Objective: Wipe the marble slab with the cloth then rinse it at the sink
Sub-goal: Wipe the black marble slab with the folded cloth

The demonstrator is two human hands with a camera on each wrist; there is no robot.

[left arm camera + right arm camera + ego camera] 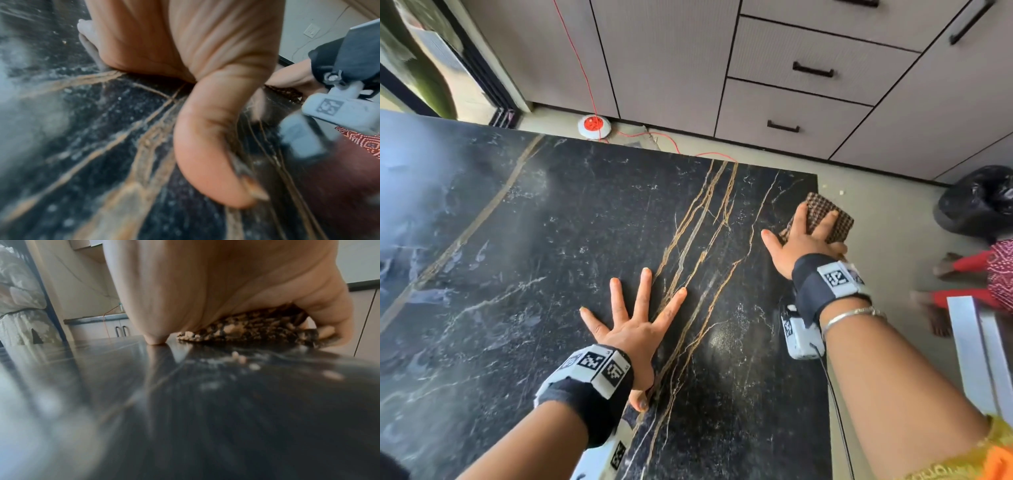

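Observation:
The black marble slab (551,240) with gold and white veins fills most of the head view. My left hand (635,318) lies flat on it near the middle, fingers spread and straight; its thumb (211,146) shows against the veined slab (82,129) in the left wrist view. My right hand (804,236) presses a brown checked cloth (825,212) down at the slab's far right corner, fingers laid straight over it. In the right wrist view the cloth (252,327) sits under the palm on the slab (185,402), with pale crumbs (239,358) just in front of it.
Beyond the slab's far edge are grey cabinet drawers (808,72) and a red and white disc (595,126) with a red cord on the floor. A black bag (983,202) stands at the right. Bare feet and a red garment (976,270) are on the floor to the right.

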